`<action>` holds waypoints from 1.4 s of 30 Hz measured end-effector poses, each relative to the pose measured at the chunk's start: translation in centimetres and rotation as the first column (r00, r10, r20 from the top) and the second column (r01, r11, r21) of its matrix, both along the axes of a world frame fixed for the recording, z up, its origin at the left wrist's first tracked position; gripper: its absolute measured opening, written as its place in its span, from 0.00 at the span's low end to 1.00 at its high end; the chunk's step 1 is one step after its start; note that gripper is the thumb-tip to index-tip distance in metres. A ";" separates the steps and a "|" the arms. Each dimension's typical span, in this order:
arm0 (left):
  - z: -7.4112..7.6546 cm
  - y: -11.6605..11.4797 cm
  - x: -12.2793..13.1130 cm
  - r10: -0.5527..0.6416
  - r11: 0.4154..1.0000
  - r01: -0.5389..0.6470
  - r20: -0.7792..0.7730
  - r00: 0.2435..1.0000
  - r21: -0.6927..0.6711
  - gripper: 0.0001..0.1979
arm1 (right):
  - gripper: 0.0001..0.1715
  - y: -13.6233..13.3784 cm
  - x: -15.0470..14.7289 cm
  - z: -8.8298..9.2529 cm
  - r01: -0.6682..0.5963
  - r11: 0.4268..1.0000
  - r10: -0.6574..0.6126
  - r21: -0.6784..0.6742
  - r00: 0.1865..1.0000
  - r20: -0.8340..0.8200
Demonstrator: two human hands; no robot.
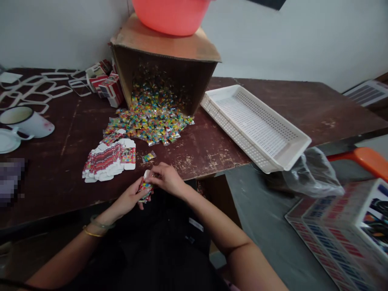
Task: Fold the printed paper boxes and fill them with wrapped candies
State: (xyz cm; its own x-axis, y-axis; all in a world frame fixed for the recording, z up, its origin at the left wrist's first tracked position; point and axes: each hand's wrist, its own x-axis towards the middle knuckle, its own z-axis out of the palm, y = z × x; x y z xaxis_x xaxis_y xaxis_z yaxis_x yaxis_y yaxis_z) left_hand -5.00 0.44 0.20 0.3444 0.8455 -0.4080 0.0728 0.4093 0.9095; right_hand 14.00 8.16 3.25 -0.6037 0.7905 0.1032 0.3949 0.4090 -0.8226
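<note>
We look down at a dark red-brown table (54,182), its paint scuffed and worn, against a pale wall (287,44). Our landmark is the carton (166,42), on its side toward the back, mouth facing us.

Well left of the carton, white loops (57,73) spread over the table; nearer us are a pale lid (8,141) and a white mug (38,123). Just left of the carton sits a pile of red packs (112,89). In front of it, to the left, flat printed boxes (109,159) overlap in a fanned row.

Directly nearer us than the carton, at the table's front edge, our left hand (130,196) grasps a small box (145,192); our right hand (166,178) has its fingertips bent at the box's white top. Sweets (154,121) in clear packets spill from the carton, and a pink basin (171,16) stands on top.

Right of the carton, a white tray (257,125) lies slantwise, its near corner past the table edge. Farther right and nearer us are a clear bag (317,173), a crate (327,226) and something orange (370,161).
</note>
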 end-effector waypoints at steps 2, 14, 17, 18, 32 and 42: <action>-0.3 -0.1 -0.2 -0.013 1.000 0.013 -0.050 0.999 0.005 0.26 | 0.13 -0.7 -0.7 -0.6 -0.010 0.998 0.008 0.058 0.999 0.035; -0.6 -0.7 -0.4 0.134 0.978 -0.135 -0.016 0.991 -0.158 0.38 | 0.07 -5.8 -1.7 -2.4 0.422 0.906 -0.424 -0.045 0.905 -0.049; -0.7 -0.8 0.0 0.136 0.979 -0.138 -0.021 0.990 -0.148 0.35 | 0.04 -5.2 -1.0 -1.6 0.270 0.956 -0.280 -0.113 0.957 -0.082; -0.6 -0.8 0.0 0.148 0.978 -0.146 0.004 0.989 -0.149 0.34 | 0.05 -5.1 -0.9 -1.6 0.225 0.959 -0.251 -0.174 0.958 -0.141; 0.5 0.6 -0.9 0.140 0.988 -0.135 0.064 0.988 -0.078 0.17 | 0.17 -4.9 -1.6 -1.2 0.021 0.963 -0.108 -0.269 0.944 -0.312; 0.1 -0.1 -0.7 -0.083 0.994 0.084 -0.016 0.996 0.071 0.14 | 0.16 -3.9 0.2 -3.1 -0.014 0.758 -0.308 -0.652 0.874 -0.377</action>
State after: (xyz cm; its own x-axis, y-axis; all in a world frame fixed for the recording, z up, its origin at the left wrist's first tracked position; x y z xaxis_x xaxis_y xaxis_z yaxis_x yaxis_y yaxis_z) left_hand -5.74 0.38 0.32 0.4096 0.8414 -0.3526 0.1163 0.3352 0.9349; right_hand 14.20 4.30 0.10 -0.4882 0.8446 -0.2200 -0.0610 -0.2845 -0.9567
